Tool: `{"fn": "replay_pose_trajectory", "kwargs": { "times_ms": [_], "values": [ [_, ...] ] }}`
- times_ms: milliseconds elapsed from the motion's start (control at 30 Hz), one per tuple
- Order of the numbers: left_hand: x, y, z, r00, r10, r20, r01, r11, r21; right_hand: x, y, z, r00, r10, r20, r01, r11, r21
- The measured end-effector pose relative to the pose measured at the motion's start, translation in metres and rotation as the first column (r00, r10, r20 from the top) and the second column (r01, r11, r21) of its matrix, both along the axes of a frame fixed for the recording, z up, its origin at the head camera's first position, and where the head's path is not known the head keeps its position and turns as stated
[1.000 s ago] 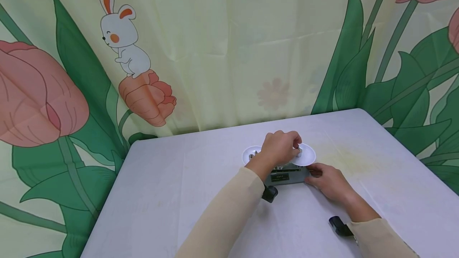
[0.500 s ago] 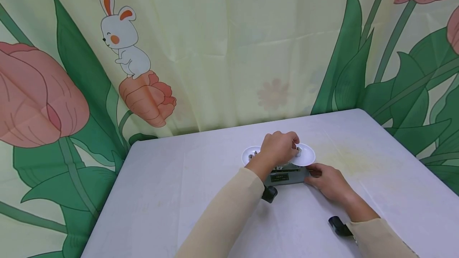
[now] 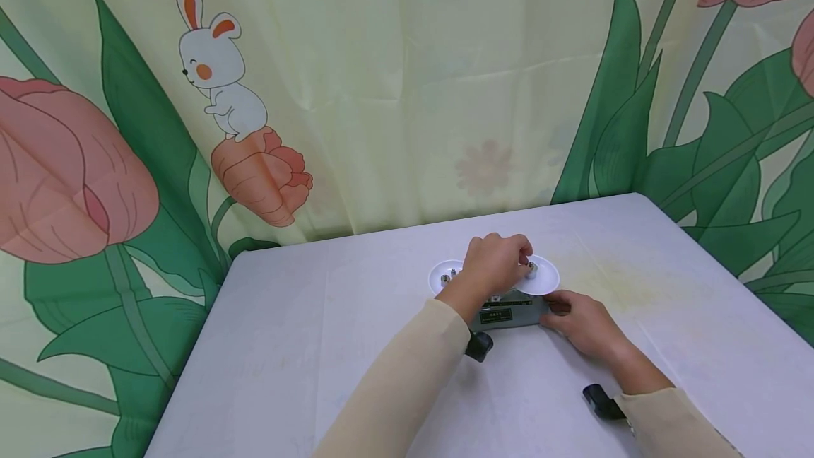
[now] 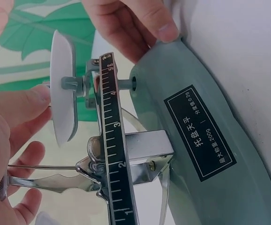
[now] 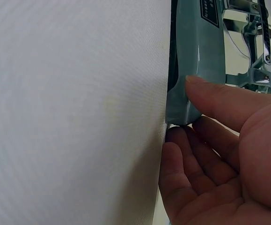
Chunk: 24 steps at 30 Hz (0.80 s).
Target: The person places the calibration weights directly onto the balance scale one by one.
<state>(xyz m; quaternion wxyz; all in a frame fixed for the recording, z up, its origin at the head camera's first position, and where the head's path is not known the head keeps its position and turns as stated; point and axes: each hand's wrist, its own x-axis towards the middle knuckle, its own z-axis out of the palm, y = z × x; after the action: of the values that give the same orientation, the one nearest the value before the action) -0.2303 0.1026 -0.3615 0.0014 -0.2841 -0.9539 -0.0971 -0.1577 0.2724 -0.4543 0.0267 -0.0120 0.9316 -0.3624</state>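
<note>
A grey-green pan balance (image 3: 521, 316) stands on the table, its graduated beam (image 4: 112, 119) and label plate (image 4: 200, 133) facing the person. My left hand (image 3: 494, 263) reaches over it to the white right pan (image 3: 549, 277), where its thumb and fingertips pinch a small metal weight (image 3: 532, 271) at the pan's face. Two small metal weights (image 3: 445, 279) sit in the left pan (image 3: 435, 275), partly behind the left wrist. At the base's right end, my right hand (image 5: 229, 136) grips the casing (image 5: 196, 98), thumb on the front and fingers curled about the end.
White cloth covers the table (image 3: 286, 345), which shows a faint yellowish stain (image 3: 626, 285) right of the balance. Behind its far edge hangs a printed curtain (image 3: 407, 90). Black wrist-camera mounts (image 3: 479, 346) hang by both sleeves.
The left fingertips shift very slightly at the weight on the right pan. The right hand and the balance stay where they were.
</note>
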Motion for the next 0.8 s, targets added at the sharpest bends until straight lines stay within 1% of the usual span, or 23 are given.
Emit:
{"fn": "replay_pose_trajectory", "kwargs": {
  "times_ms": [200, 400, 567, 633, 700, 800],
  "values": [
    [0.0, 0.001, -0.001, 1.0, 0.01, 0.005, -0.01, 1.0, 0.0, -0.001, 0.001, 0.0, 1.0, 0.001, 0.003, -0.001, 1.0, 0.004],
    [0.0, -0.003, 0.004, 0.999, -0.002, 0.036, 0.0, 0.999, 0.048, -0.001, 0.0, 0.001, 1.0, -0.009, 0.026, 0.008, 1.0, 0.004],
    [-0.003, -0.011, 0.009, 0.998, -0.01, 0.066, 0.003, 0.993, 0.114, -0.001, 0.0, 0.002, 0.999, -0.011, 0.035, 0.011, 1.0, 0.011],
    [-0.004, -0.016, 0.01, 0.997, -0.02, 0.077, 0.008, 0.988, 0.153, -0.002, 0.0, 0.002, 0.999, -0.011, 0.035, 0.011, 1.0, 0.011],
    [-0.004, -0.022, 0.011, 0.995, -0.032, 0.092, 0.014, 0.981, 0.194, -0.002, 0.0, 0.002, 0.999, -0.011, 0.038, 0.011, 1.0, 0.011],
    [-0.002, -0.033, 0.014, 0.991, -0.059, 0.123, 0.023, 0.96, 0.278, -0.002, 0.0, 0.001, 0.999, -0.009, 0.034, 0.008, 1.0, 0.01]
  ]
}}
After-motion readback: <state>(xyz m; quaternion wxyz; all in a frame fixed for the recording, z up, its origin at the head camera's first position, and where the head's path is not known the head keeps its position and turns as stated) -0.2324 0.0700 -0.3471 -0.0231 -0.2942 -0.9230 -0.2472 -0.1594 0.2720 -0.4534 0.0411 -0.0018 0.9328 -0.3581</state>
